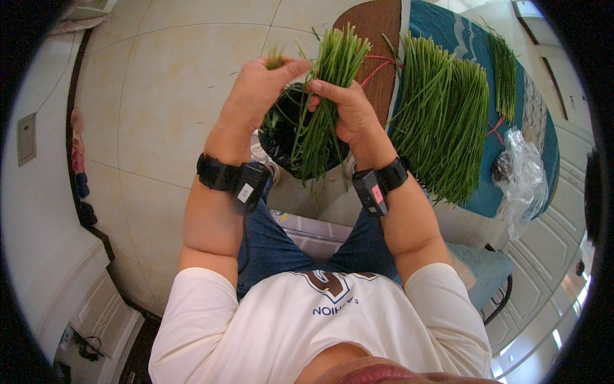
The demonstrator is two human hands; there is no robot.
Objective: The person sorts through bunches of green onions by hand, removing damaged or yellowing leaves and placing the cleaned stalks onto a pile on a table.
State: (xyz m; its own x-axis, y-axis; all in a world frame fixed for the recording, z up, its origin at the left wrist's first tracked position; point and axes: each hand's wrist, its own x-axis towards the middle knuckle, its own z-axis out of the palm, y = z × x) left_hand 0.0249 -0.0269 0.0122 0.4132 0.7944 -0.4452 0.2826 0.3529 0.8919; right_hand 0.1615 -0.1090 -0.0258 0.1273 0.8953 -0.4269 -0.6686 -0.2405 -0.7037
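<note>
A bunch of long green stalks, apparently garlic chives (324, 120), is gripped in my right hand (352, 105), pale cut ends upward and leafy tips hanging down. My left hand (266, 89) is curled beside the bunch, its thumb and forefinger close to the stalks. A few short green chive pieces (275, 56), blurred, stick out of its grasp. Below both hands stands a bin lined with a black plastic bag (283, 127), partly hidden by the drooping chives; some green scraps lie in it.
On the table at right, a blue-green cloth (427, 19) bears a large pile of chives (441, 120), a smaller bundle (503, 77) and a clear plastic bag (523, 173). Red ties (376, 69) lie on the brown wooden tabletop (371, 19). Tiled floor (163, 96) extends left.
</note>
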